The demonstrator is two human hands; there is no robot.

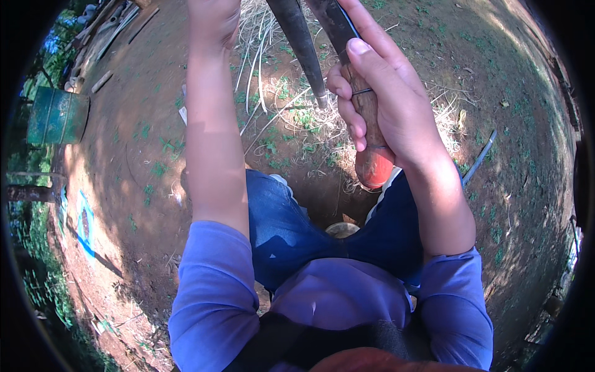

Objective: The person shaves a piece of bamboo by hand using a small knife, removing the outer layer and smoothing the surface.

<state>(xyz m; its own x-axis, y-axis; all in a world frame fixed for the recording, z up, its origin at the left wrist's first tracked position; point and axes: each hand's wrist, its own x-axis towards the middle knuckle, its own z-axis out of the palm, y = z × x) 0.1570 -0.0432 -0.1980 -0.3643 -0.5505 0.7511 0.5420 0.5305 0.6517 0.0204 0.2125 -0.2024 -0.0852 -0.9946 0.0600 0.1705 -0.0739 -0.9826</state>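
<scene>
1. Plainly, one knife (365, 110) is held in the right grip (393, 87): its wooden handle is wrapped by the fingers, with the thumb laid along it toward the blade.
2. The knife's long axis is slanted; the red handle end is pointed down toward the lap, while the blade is run up and leftward past the upper edge.
3. One dark, tapered rod (300, 43) is seen just left of the knife, slanted much the same way, its narrow tip aimed downward. By that tip, the right grip is the nearer; whether blade and rod are touching beyond the edge cannot be told.
4. One left grip (214, 22) is seen farther left, cut off by the upper edge; whether anything is held by it cannot be told.
5. Below, many pale strips (253, 65) are scattered on the ground (145, 93), too tangled to be counted.
6. Farther out, one grey bar (480, 158) is seen beyond the right knee, and one green barrel (57, 116) and one blue ring (85, 223) at far left.
</scene>
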